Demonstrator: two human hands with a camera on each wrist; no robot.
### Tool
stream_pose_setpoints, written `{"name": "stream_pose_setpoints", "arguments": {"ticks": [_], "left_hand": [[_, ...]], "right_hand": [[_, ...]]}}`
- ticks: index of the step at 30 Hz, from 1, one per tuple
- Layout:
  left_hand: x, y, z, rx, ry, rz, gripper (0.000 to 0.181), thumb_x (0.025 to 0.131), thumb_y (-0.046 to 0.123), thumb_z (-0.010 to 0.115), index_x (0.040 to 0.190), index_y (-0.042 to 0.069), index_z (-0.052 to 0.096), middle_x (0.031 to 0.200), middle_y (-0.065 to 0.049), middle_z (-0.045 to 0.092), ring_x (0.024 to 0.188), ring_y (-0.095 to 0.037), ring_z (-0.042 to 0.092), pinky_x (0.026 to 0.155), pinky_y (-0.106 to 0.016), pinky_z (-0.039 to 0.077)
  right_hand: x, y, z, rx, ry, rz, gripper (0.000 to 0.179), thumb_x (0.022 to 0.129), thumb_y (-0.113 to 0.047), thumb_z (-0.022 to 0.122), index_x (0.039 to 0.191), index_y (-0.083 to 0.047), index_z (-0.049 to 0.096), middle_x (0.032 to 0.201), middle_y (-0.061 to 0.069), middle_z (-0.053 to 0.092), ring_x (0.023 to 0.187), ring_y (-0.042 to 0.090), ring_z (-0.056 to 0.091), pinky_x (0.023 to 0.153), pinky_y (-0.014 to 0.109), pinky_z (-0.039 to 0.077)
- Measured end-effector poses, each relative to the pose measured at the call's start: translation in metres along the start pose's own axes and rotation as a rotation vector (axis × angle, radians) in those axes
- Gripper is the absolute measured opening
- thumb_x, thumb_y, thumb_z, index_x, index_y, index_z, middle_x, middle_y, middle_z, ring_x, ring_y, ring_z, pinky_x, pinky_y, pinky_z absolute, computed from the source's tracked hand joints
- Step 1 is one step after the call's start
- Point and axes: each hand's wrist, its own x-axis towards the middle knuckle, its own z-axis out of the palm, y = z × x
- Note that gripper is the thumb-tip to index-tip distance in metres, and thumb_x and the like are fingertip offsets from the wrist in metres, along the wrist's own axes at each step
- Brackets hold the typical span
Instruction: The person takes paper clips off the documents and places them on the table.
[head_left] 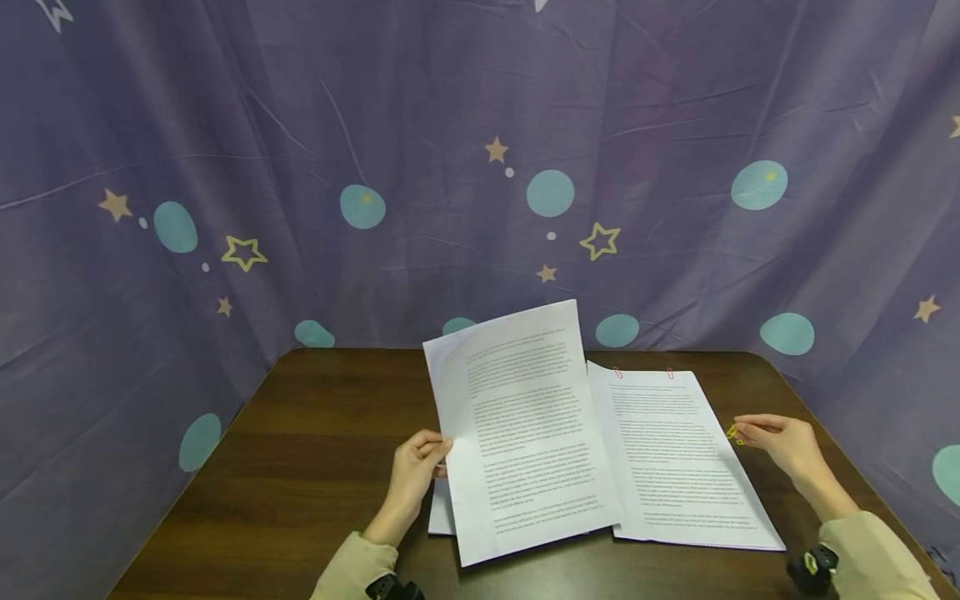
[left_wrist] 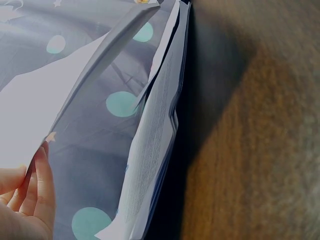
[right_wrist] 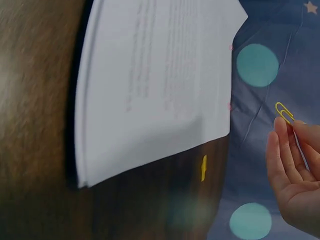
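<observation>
My left hand point(head_left: 411, 468) pinches printed sheets point(head_left: 525, 442) by their left edge, thumb in front. The sheets are raised and tilted, with their top leaning toward the curtain. Beneath them, a corner of white paper point(head_left: 442, 510) shows at the lower left. Between thumb and fingertips of my right hand point(head_left: 783, 450) is a yellow paper clip point(right_wrist: 283, 112). A second yellow paper clip point(right_wrist: 203, 168) lies on the table beside the printed stack point(head_left: 690, 467). Red paper clips point(head_left: 618, 372) sit on that stack's top edge.
The dark wooden table point(head_left: 300, 467) extends to both sides of the papers. Behind it hangs a purple curtain point(head_left: 420, 275) with stars and teal spots. The lifted sheets overlap the stack's left side in the head view.
</observation>
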Motion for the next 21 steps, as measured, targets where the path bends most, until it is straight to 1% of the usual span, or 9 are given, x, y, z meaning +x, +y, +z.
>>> {"name": "stream_pose_setpoints", "arguments": {"ticks": [3, 5, 7, 10, 12, 14, 16, 17, 21], "left_hand": [[0.000, 0.002, 0.001, -0.010, 0.021, -0.025, 0.016, 0.081, -0.001, 0.059, 0.088, -0.014, 0.052, 0.067, 0.003, 0.062, 0.051, -0.008, 0.052, 0.047, -0.019, 0.046], [-0.001, 0.002, 0.001, -0.005, 0.021, -0.026, 0.016, 0.081, -0.002, 0.058, 0.088, -0.014, 0.051, 0.068, 0.002, 0.063, 0.051, -0.008, 0.052, 0.047, -0.019, 0.047], [-0.001, 0.002, 0.002, -0.007, 0.021, -0.024, 0.015, 0.081, -0.002, 0.058, 0.087, -0.014, 0.052, 0.067, 0.003, 0.063, 0.051, -0.008, 0.052, 0.047, -0.019, 0.047], [-0.001, 0.003, 0.002, -0.006, 0.018, -0.026, 0.016, 0.081, -0.002, 0.058, 0.088, -0.015, 0.052, 0.067, 0.002, 0.063, 0.051, -0.008, 0.052, 0.047, -0.020, 0.047], [-0.001, 0.003, 0.002, -0.008, 0.023, -0.047, 0.017, 0.081, -0.002, 0.059, 0.089, -0.015, 0.052, 0.068, 0.001, 0.063, 0.051, -0.008, 0.051, 0.047, -0.020, 0.047], [-0.001, 0.004, 0.002, -0.005, 0.025, -0.065, 0.017, 0.081, -0.002, 0.058, 0.090, -0.015, 0.051, 0.068, -0.001, 0.063, 0.051, -0.008, 0.051, 0.048, -0.019, 0.047], [-0.001, 0.005, 0.002, -0.002, 0.026, -0.081, 0.018, 0.081, -0.002, 0.058, 0.091, -0.015, 0.051, 0.069, -0.002, 0.063, 0.051, -0.007, 0.051, 0.048, -0.019, 0.047], [-0.001, 0.005, 0.002, -0.001, 0.027, -0.085, 0.017, 0.081, -0.002, 0.058, 0.091, -0.015, 0.051, 0.069, -0.002, 0.063, 0.051, -0.007, 0.051, 0.048, -0.019, 0.047], [-0.001, 0.006, 0.002, -0.009, 0.027, -0.093, 0.016, 0.081, -0.003, 0.058, 0.090, -0.015, 0.051, 0.068, 0.000, 0.063, 0.051, -0.007, 0.051, 0.048, -0.019, 0.047]], "right_hand": [[-0.003, -0.004, -0.004, 0.011, -0.024, 0.034, 0.018, 0.085, -0.016, 0.060, 0.092, -0.001, 0.066, 0.077, -0.014, 0.064, 0.068, 0.002, 0.063, 0.060, 0.018, 0.050], [-0.005, -0.006, -0.006, 0.026, -0.033, 0.061, 0.019, 0.084, -0.015, 0.060, 0.092, 0.002, 0.066, 0.077, -0.013, 0.064, 0.067, 0.002, 0.063, 0.060, 0.018, 0.050], [-0.007, -0.009, -0.008, 0.049, -0.048, 0.069, 0.016, 0.083, -0.015, 0.061, 0.089, -0.001, 0.067, 0.076, -0.012, 0.064, 0.066, 0.002, 0.063, 0.059, 0.018, 0.050], [-0.011, -0.012, -0.009, 0.065, -0.046, 0.086, 0.008, 0.082, -0.016, 0.063, 0.082, -0.010, 0.068, 0.073, -0.015, 0.063, 0.065, 0.001, 0.062, 0.058, 0.018, 0.050], [-0.015, -0.020, -0.009, 0.058, -0.050, 0.091, 0.012, 0.083, -0.016, 0.063, 0.084, -0.006, 0.068, 0.073, -0.014, 0.063, 0.064, 0.002, 0.062, 0.058, 0.019, 0.050], [-0.019, -0.028, -0.008, 0.013, -0.047, 0.093, 0.020, 0.084, -0.013, 0.061, 0.090, 0.005, 0.065, 0.073, -0.011, 0.064, 0.064, 0.001, 0.062, 0.059, 0.020, 0.051], [-0.023, -0.038, -0.007, -0.026, -0.048, 0.098, 0.030, 0.084, -0.008, 0.058, 0.096, 0.020, 0.057, 0.075, -0.004, 0.065, 0.063, 0.001, 0.062, 0.059, 0.022, 0.051], [-0.024, -0.041, -0.006, -0.057, -0.051, 0.095, 0.032, 0.085, -0.005, 0.056, 0.098, 0.024, 0.053, 0.076, 0.000, 0.066, 0.063, 0.001, 0.061, 0.059, 0.023, 0.051], [-0.027, -0.047, -0.006, -0.140, -0.049, 0.112, 0.031, 0.084, 0.001, 0.052, 0.102, 0.027, 0.048, 0.079, 0.013, 0.066, 0.062, 0.000, 0.060, 0.059, 0.023, 0.051]]}}
